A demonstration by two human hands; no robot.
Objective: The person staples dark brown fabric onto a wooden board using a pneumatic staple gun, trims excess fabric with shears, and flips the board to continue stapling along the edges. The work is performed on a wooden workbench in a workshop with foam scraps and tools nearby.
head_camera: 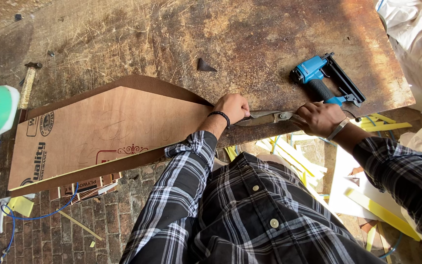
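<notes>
On worn workbench [269,29], my left hand [233,107] fisted around brown edge strip [137,82] at plywood panel [108,129] tip, my right hand [321,119] gripping metal snips [269,117], blue nail gun [326,78] beside.

one nail gun [326,80], one hammer [27,85], one plywood panel [108,132]

Single head-mounted cam, looks steeply down over the wearer's own chest and plaid sleeves. Close range: bench [250,44] fills the upper frame, brick floor [98,220] at bottom left. No second view, so no overlap.
</notes>
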